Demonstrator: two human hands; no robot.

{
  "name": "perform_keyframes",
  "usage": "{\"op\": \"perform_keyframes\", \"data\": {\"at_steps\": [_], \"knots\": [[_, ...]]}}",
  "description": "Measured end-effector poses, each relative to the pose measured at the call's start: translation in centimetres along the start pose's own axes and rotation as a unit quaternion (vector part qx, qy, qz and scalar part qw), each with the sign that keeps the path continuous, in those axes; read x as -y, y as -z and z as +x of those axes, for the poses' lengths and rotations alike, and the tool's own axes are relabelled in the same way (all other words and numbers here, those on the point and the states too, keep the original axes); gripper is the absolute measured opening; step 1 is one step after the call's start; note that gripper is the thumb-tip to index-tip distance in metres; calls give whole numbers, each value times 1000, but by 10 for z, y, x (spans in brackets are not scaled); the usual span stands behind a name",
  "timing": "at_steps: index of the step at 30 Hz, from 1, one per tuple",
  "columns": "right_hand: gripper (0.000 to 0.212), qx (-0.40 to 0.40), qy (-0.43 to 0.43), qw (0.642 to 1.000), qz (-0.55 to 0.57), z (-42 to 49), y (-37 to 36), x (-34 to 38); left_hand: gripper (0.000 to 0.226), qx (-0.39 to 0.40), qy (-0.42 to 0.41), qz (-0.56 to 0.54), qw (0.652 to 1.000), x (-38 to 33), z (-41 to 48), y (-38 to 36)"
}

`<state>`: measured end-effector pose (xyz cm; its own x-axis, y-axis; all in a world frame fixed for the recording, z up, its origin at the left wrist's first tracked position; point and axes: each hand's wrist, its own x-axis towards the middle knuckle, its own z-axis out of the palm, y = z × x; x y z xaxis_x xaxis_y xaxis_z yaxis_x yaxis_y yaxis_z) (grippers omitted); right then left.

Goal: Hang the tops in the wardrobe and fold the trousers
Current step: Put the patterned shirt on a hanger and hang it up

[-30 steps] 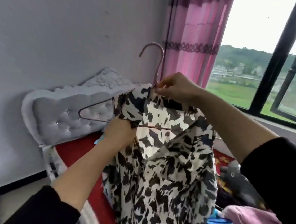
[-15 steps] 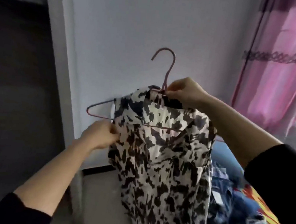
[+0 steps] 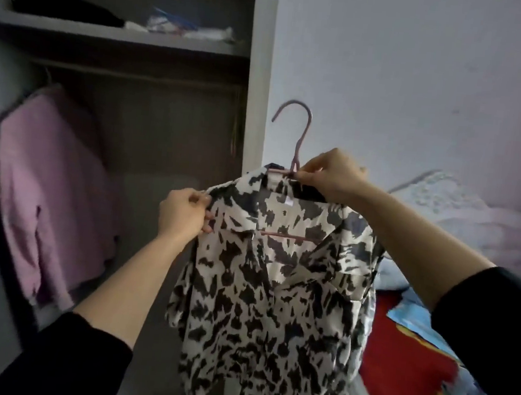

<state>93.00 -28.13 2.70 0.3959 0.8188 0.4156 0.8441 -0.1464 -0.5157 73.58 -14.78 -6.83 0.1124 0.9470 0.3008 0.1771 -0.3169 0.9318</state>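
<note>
Grey bedroom wall [image 3: 424, 69] behind, open wardrobe [image 3: 258, 85] at left: I hold a black-and-white patterned top [image 3: 275, 294] on a pink hanger [image 3: 301, 137] in front of the wardrobe's side panel, not yet on a rail. My right hand [image 3: 331, 175], arm reaching in from the right, pinches the hanger's neck at the collar, with the hook upright above it. My left hand [image 3: 184, 215], arm stretched forward, grips the top's shoulder edge. Inside the wardrobe a pink top [image 3: 52, 193] hangs in the lower compartment. On the shelf [image 3: 109, 34] above lie a dark bundle [image 3: 67, 5] and a pale bundle [image 3: 186, 27] with blue in it. A bed [image 3: 403, 354] with a red cover sits at right, near the patterned top's hem.
</note>
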Motion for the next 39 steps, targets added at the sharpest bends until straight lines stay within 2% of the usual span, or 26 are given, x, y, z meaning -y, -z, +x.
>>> {"op": "perform_keyframes", "data": {"at_steps": [3, 6, 12, 18, 22, 31, 39], "knots": [[15, -8, -7, 1000, 8, 28, -32, 20, 19, -55, 8, 14, 998, 22, 40, 35], [21, 7, -5, 998, 57, 62, -70, 44, 18, -46, 24, 45, 998, 45, 75, 61], [20, 60, 38, 996, 55, 133, -145, 100, 35, -115, 2, 250, 961, 73, 152, 101], [17, 140, 86, 986, 42, 220, -207, 153, 42, -108, -25, 330, 937, 76, 248, 135], [22, 159, 113, 981, 0, 276, -242, 194, 41, -92, -38, 352, 931, 78, 310, 160], [30, 96, 119, 984, -90, 387, -331, 281, 37, -97, -112, 405, 902, 94, 463, 234], [20, 55, 64, 995, -55, 471, -390, 356, 38, -91, -190, 422, 882, 92, 593, 295]]}}
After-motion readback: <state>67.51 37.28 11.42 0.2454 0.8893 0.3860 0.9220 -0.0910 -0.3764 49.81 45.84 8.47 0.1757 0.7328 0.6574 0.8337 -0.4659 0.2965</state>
